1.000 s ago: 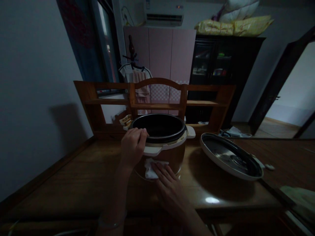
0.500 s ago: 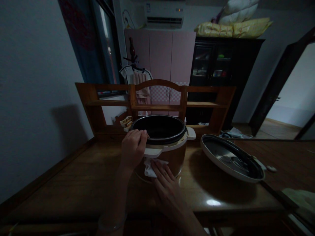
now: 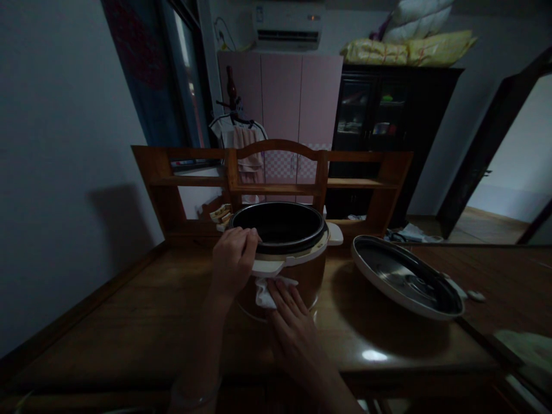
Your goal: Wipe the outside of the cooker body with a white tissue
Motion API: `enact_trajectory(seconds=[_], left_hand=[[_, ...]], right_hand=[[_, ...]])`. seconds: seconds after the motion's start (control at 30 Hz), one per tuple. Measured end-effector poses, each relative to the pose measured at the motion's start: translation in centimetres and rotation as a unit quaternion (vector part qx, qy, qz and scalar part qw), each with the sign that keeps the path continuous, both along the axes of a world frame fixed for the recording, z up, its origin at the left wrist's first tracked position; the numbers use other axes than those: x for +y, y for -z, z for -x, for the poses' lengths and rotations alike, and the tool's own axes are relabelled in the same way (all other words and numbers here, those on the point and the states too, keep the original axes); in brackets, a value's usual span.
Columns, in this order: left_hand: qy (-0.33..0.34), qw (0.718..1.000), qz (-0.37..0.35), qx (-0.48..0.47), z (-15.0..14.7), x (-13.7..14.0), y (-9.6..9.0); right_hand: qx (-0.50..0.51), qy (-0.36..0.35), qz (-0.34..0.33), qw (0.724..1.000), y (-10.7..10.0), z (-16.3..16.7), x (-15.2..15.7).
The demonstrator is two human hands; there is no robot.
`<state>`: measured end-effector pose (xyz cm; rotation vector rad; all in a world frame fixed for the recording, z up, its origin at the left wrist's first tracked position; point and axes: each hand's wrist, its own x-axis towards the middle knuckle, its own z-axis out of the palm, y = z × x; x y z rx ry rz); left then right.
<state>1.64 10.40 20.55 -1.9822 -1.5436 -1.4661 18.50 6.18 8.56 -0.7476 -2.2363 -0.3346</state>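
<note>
An electric pressure cooker (image 3: 306, 276) with a brown body, a pale rim and a black inner pot (image 3: 280, 221) stands lidless on the wooden desk. My left hand (image 3: 233, 256) is closed over the cooker's rim at its near left, beside the pale front handle (image 3: 267, 268). Below that handle, my right hand (image 3: 293, 322) presses a crumpled white cloth (image 3: 264, 294) against the cooker's side, its fingers stretched over the cloth. To the right, the cooker's round lid (image 3: 405, 279) lies tilted with its metal underside facing up.
The wooden desk (image 3: 150, 310) has a low shelf rack (image 3: 276, 188) along its back, behind the cooker. A wall (image 3: 64, 201) borders the left side. A small white piece (image 3: 475, 295) lies right of the lid. Pale fabric (image 3: 528, 348) shows at the lower right.
My right hand and the white cloth have shifted slightly to the right along the cooker's side. My left hand stays in place on the rim.
</note>
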Motion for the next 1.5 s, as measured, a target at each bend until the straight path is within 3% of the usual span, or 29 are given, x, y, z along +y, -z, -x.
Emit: enact_trajectory(seconds=[0.9, 1.2, 1.5], left_hand=[[-0.006, 1.0, 0.004, 0.001, 0.1, 0.1, 0.1], [-0.001, 1.0, 0.001, 0.003, 0.2, 0.2, 0.2], [-0.003, 1.0, 0.008, 0.003, 0.1, 0.1, 0.0]], right_hand=[[-0.006, 0.009, 0.033, 0.999, 0.9, -0.6, 0.1], [0.062, 0.055, 0.038, 0.996, 2.3, -0.9, -0.1], [0.067, 0.06, 0.055, 0.994, 2.3, -1.3, -0.2]])
